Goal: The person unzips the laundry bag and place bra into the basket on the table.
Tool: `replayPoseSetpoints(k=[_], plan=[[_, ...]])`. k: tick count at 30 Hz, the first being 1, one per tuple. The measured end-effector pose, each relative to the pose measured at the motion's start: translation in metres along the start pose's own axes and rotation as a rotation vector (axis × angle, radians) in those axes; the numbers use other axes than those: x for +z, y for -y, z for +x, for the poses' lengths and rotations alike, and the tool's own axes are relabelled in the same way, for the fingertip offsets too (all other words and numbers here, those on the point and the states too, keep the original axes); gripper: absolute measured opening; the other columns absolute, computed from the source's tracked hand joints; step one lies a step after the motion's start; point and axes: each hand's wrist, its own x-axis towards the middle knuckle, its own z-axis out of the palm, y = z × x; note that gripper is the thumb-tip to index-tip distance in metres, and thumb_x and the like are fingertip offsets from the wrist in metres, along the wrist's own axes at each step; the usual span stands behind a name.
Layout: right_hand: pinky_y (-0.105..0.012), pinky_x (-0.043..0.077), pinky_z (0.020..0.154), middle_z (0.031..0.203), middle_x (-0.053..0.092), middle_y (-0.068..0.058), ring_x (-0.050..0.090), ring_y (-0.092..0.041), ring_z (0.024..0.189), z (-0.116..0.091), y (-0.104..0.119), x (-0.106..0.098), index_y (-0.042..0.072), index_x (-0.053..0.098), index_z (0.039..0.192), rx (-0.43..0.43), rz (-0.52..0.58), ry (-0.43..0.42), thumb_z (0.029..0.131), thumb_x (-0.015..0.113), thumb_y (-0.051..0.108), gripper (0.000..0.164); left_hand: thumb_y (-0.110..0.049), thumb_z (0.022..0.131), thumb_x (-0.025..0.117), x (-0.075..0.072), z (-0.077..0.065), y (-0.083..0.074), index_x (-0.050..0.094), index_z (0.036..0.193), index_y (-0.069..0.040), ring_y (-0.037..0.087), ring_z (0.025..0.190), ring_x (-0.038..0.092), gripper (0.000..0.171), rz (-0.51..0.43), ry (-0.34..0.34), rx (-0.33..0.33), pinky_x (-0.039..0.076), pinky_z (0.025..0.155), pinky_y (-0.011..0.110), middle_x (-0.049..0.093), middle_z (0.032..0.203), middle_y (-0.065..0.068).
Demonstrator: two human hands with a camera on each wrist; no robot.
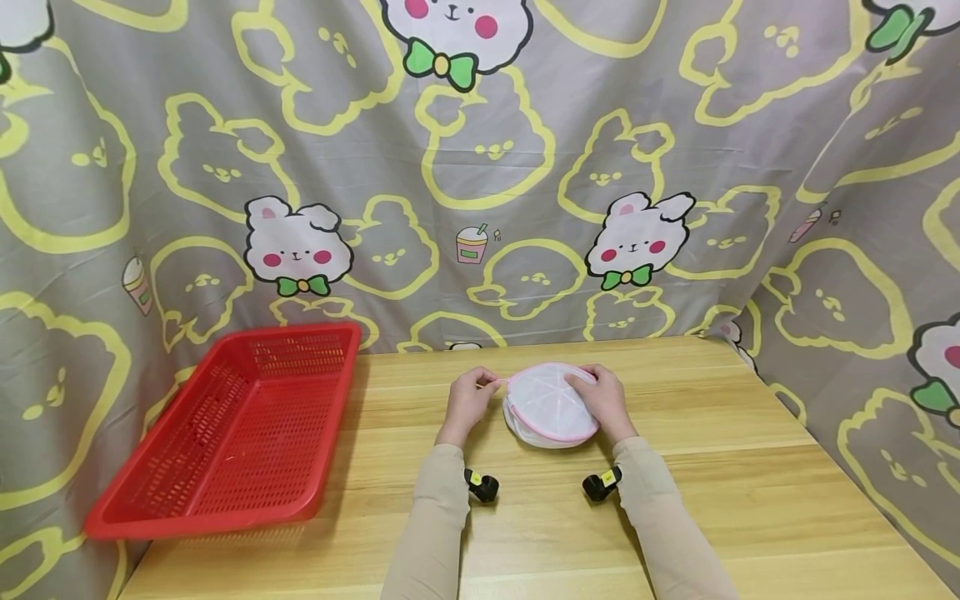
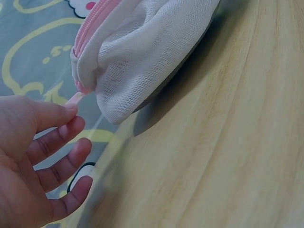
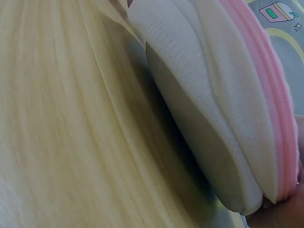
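A round white mesh laundry bag point(image 1: 551, 404) with a pink zipper along its rim is tilted up from the table between the hands. The left hand point(image 1: 468, 402) pinches a small pink tab point(image 2: 75, 99) at the zipper's end with thumb and forefinger; its other fingers are spread loosely in the left wrist view. At the opposite side, the right hand point(image 1: 605, 402) grips the bag's edge, thumb lying over the top panel. In the right wrist view the pink zipper point(image 3: 273, 95) curves down to this hand, which shows only partly at the frame's right edge.
On the left of the wooden table point(image 1: 750, 483) stands a red plastic basket point(image 1: 330, 425) with slotted walls. A grey curtain point(image 1: 525, 283) with cartoon bears hangs behind the table and at its sides. Each wrist wears a small black camera point(image 1: 483, 487).
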Motion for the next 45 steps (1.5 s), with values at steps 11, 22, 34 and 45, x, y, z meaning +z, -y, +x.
replayPoseSetpoints(k=[11,22,34,45], plan=[[-0.046,0.046,0.098,0.123,0.061,-0.024,0.058,-0.034,0.111,0.0009,-0.0026,0.0001,-0.002,0.059,0.123,0.019,0.009,0.008,0.091,0.066,0.033,0.047,-0.019,0.09,0.069,-0.001,-0.0001,0.0,0.07,0.087,-0.01,0.013,0.076,0.057,0.009,-0.009,0.013,-0.006,0.047,0.068,0.025,0.069,0.088,0.006],[-0.045,0.045,0.099,0.123,0.061,-0.023,0.057,-0.034,0.111,0.0001,-0.0019,-0.0001,-0.002,0.059,0.122,0.021,0.016,0.001,0.092,0.066,0.033,0.047,-0.02,0.091,0.069,-0.0009,0.0004,0.0017,0.07,0.088,-0.011,0.014,0.077,0.058,0.009,-0.009,0.022,-0.004,0.048,0.068,0.025,0.069,0.088,0.006],[-0.044,0.046,0.098,0.124,0.061,-0.022,0.057,-0.032,0.111,0.0003,-0.0006,0.0002,0.0,0.059,0.122,0.035,0.03,0.001,0.092,0.066,0.033,0.045,-0.02,0.092,0.068,-0.0016,-0.0001,0.0018,0.07,0.09,-0.011,0.014,0.075,0.056,0.009,-0.059,0.042,-0.029,0.048,0.061,0.024,0.067,0.092,0.008],[-0.045,0.046,0.098,0.123,0.062,-0.023,0.057,-0.033,0.111,0.0004,-0.0019,0.0008,-0.001,0.06,0.122,0.032,0.023,-0.007,0.092,0.065,0.033,0.045,-0.02,0.092,0.067,-0.0052,-0.0017,-0.0008,0.069,0.091,-0.011,0.014,0.075,0.056,0.009,-0.058,0.063,-0.028,0.047,0.06,0.023,0.067,0.092,0.008]])
